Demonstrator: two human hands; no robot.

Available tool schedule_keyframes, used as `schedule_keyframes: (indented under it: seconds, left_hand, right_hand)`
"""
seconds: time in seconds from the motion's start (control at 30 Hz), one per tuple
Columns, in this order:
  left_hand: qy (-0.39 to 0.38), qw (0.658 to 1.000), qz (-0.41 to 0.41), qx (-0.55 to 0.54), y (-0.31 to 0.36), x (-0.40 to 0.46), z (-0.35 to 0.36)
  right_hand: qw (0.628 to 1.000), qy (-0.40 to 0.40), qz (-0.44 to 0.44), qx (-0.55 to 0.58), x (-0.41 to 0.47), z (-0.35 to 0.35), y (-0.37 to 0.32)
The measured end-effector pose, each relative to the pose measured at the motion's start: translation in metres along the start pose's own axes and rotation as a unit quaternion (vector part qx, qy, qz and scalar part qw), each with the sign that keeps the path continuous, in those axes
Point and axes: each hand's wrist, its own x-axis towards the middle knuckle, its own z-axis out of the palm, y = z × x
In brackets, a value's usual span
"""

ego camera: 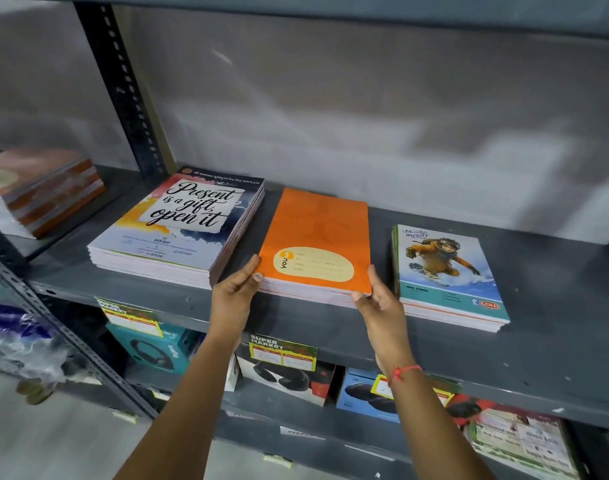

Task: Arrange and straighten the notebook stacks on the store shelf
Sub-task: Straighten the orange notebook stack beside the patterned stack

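Three notebook stacks lie on the grey metal shelf [469, 358]. The middle one is an orange notebook stack [320, 233] with a cream oval label. My left hand [235, 296] grips its near left corner, thumb on top. My right hand [382, 299] holds its near right corner, fingers along the side. To the left lies a taller stack with "Present is a gift, open it" on the cover [182, 226]. To the right lies a lower stack with an orange flying figure on a blue cover [448, 275], turned slightly clockwise.
A brown-edged notebook stack [39, 192] sits in the bay to the far left, behind a perforated upright [123, 88]. Boxed headphones with yellow price tags [282, 355] fill the shelf below. Plastic-wrapped goods [19, 341] lie at the lower left. Bare shelf stretches right of the blue-cover stack.
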Motion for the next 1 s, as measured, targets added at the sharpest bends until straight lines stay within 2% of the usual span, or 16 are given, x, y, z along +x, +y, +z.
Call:
schedule_keyframes:
  seconds: [0.43, 0.77, 1.0]
  left_hand:
    - [0.072, 0.997, -0.01, -0.034, -0.006, 0.012, 0.003]
    - [0.062, 0.998, 0.023, -0.019, -0.007, 0.008, -0.001]
    - [0.005, 1.0, 0.02, 0.003, -0.007, 0.007, -0.007]
  right_hand:
    - [0.998, 0.052, -0.015, -0.011, -0.004, 0.008, 0.001]
    - [0.997, 0.08, -0.025, -0.003, -0.007, 0.009, -0.002]
    - [0.997, 0.074, -0.024, -0.023, -0.007, 0.008, 0.001]
